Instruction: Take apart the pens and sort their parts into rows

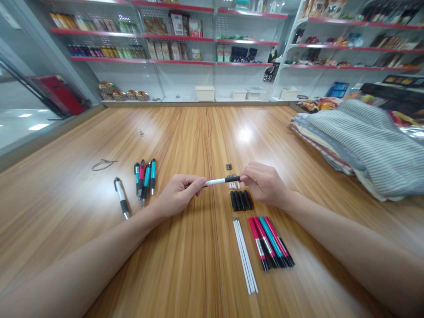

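Between my two hands, a white pen (216, 182) with a black grip is held level above the wooden table. My left hand (185, 190) is closed around its white end. The fingers of my right hand (263, 182) pinch the black grip end, whose tip they hide. Below and beside my right hand lie small white tips (234, 185), black rubber grips (241, 200) in a row, and tiny dark metal pieces (229, 167). Nearer to me are white ink refills (244, 256) and several red and teal pen barrels (270, 240).
Several whole pens (145, 176) and a white pen (121, 198) lie on the left, near a thin looped cord (104, 164). Folded striped cloths (367, 141) cover the table's right side. Stocked shelves (179, 37) stand behind the table (172, 274).
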A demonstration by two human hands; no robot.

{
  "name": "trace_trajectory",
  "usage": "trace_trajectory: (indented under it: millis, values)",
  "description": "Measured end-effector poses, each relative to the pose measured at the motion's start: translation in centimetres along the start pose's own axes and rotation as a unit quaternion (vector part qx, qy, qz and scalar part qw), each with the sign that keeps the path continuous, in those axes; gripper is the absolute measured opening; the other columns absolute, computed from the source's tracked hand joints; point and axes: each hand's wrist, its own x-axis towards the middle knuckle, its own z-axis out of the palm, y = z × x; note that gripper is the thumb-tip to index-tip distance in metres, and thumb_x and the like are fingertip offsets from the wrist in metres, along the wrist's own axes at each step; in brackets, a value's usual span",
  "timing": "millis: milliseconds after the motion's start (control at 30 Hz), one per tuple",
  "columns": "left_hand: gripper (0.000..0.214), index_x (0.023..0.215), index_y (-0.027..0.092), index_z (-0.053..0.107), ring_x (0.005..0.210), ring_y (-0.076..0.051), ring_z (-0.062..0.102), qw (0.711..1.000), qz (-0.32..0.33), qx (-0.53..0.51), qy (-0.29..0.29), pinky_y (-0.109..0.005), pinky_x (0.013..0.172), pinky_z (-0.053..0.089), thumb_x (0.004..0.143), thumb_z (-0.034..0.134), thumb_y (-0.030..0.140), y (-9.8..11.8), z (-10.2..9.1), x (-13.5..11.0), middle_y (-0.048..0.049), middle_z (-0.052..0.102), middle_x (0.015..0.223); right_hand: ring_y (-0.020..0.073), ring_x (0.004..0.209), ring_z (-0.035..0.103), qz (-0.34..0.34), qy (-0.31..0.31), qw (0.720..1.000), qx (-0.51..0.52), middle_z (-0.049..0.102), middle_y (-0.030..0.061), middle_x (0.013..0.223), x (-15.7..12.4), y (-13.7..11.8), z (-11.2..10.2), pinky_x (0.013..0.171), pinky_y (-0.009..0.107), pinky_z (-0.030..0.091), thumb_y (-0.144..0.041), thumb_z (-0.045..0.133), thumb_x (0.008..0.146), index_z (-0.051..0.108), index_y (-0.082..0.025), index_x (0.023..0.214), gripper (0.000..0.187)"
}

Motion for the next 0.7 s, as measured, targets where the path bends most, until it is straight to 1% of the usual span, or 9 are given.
trace_trajectory:
  millis: [133,267,367,433,467,533,600,700]
  values:
    - [0.046,0.059,0.014,0.047,0.047,-0.006,0.028,1.0,-0.01,-0.019,0.013,-0.023,0.045,0.019,0.096,0.045,0.042,-0.5,0.1,0.0,0.0046,0.031,0.052,0.0156,0.068,0.05,-0.01,-0.01,1.0,-0.02,0.059,0.0048,0.071,0.0,0.0,0.0,0.061,0.028,0.038,-0.016,0.048,0.093,0.058,-0.016,0.079,0.017]
    - [0.047,0.059,0.015,0.048,0.045,-0.006,0.027,0.999,-0.012,-0.028,0.022,-0.023,0.044,0.019,0.096,0.046,0.043,-0.7,0.0,0.0,0.0049,0.031,0.051,0.0164,0.071,0.052,-0.015,-0.009,1.0,-0.026,0.062,0.0051,0.075,0.0,0.2,0.1,0.063,0.029,0.039,-0.017,0.051,0.093,0.06,-0.015,0.085,0.012]
    - [0.042,0.067,0.014,0.058,0.046,-0.007,0.032,0.999,0.004,0.013,0.042,-0.023,0.045,0.022,0.096,0.046,0.042,-0.5,0.0,0.1,0.0043,0.035,0.051,0.0166,0.074,0.054,-0.008,-0.001,1.0,-0.01,0.063,0.0054,0.078,-0.1,0.2,0.1,0.066,0.029,0.041,-0.018,0.053,0.092,0.06,-0.015,0.089,0.009]
    - [0.034,0.081,0.014,0.067,0.052,-0.009,0.04,0.993,0.038,0.078,0.074,-0.022,0.048,0.029,0.095,0.048,0.04,-0.1,0.1,0.1,0.0024,0.046,0.057,0.0169,0.075,0.055,-0.002,0.008,1.0,0.003,0.062,0.0056,0.079,-0.1,0.0,0.1,0.068,0.03,0.042,-0.019,0.054,0.092,0.06,-0.015,0.089,0.008]
    - [0.03,0.088,0.015,0.068,0.055,-0.009,0.044,0.987,0.066,0.12,0.087,-0.022,0.051,0.032,0.094,0.051,0.039,0.0,0.2,0.1,0.001,0.052,0.062,0.017,0.075,0.055,0.001,0.013,1.0,0.008,0.062,0.0057,0.079,-0.1,-0.2,0.0,0.068,0.03,0.042,-0.02,0.054,0.092,0.059,-0.015,0.089,0.007]
    - [0.026,0.098,0.016,0.068,0.063,-0.011,0.05,0.965,0.135,0.206,0.087,-0.023,0.058,0.038,0.092,0.056,0.038,0.3,0.5,0.0,-0.0018,0.06,0.074,0.0169,0.074,0.055,0.004,0.019,1.0,0.018,0.061,0.0055,0.078,0.0,-0.5,0.1,0.068,0.03,0.042,-0.02,0.054,0.092,0.059,-0.016,0.087,0.008]
    - [0.023,0.1,0.017,0.067,0.068,-0.012,0.054,0.941,0.191,0.272,0.067,-0.024,0.063,0.04,0.091,0.058,0.036,0.5,0.7,-0.2,-0.0036,0.064,0.08,0.0166,0.073,0.054,0.005,0.017,1.0,0.026,0.061,0.0054,0.078,0.0,-0.9,0.2,0.067,0.03,0.042,-0.02,0.054,0.092,0.059,-0.016,0.087,0.008]
    - [0.018,0.093,0.016,0.066,0.067,-0.012,0.055,0.916,0.223,0.327,0.06,-0.024,0.063,0.04,0.094,0.054,0.03,0.5,1.0,-0.5,-0.0031,0.064,0.077,0.0165,0.072,0.054,0.002,0.013,0.999,0.03,0.061,0.0054,0.077,0.0,-1.2,0.4,0.066,0.03,0.041,-0.02,0.053,0.093,0.059,-0.016,0.087,0.009]
